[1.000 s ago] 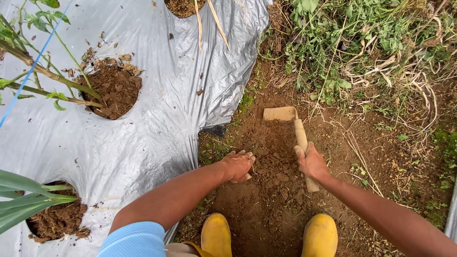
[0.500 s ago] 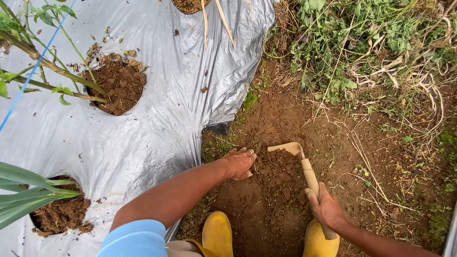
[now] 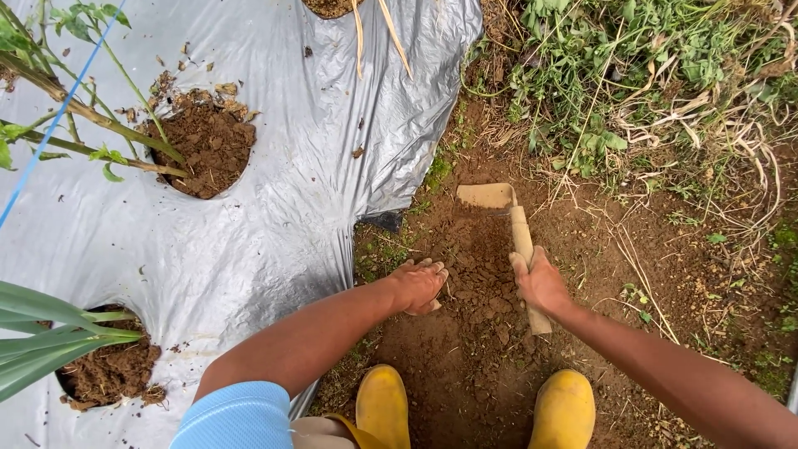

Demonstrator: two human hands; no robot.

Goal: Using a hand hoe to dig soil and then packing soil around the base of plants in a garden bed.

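Brown, crumbly soil (image 3: pixel 478 274) is lying loose between the two hands on the bare ground beside a sheet of silver plastic mulch (image 3: pixel 274 191). The right hand (image 3: pixel 540 283) is wrapping closed around the wooden handle of a small hand hoe (image 3: pixel 514 229), whose flat pale blade is resting on the dirt at the far end of the loosened patch, pointing away from the person. The left hand (image 3: pixel 418 285) is resting on the soil just beside the plastic's edge, fingers curled loosely and pressing down, holding nothing. Two yellow boots (image 3: pixel 382 407) are standing at the near edge of the patch. Round holes in the plastic are showing more dirt, one with green stems (image 3: pixel 91 125) leaning across it. Weeds (image 3: pixel 632 75) and dry grass are crowding the far right.
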